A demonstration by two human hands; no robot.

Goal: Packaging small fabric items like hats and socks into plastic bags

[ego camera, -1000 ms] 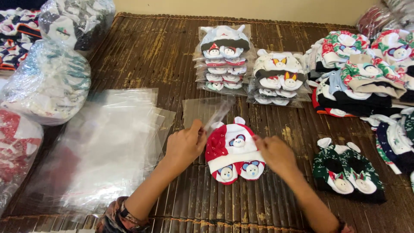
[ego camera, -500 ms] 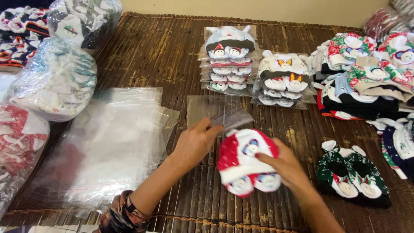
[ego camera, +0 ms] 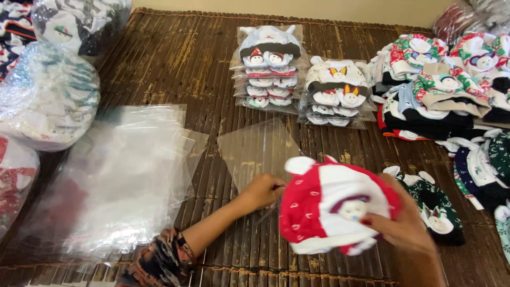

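My right hand grips a red and white knitted hat with small ears and a snowman figure, lifted and tilted above the mat. My left hand pinches the near edge of a clear plastic bag that lies flat on the mat, just left of the hat. The hat covers part of the bag's lower right corner.
A pile of clear bags lies at left. Two stacks of bagged hats stand at the back. Loose hats are heaped at right, a dark green one by my right hand. Full plastic sacks line the left edge.
The hat has been lifted off the mat and turned toward the camera in my right hand. My left hand has shifted from the hat's side to the bag's near edge.
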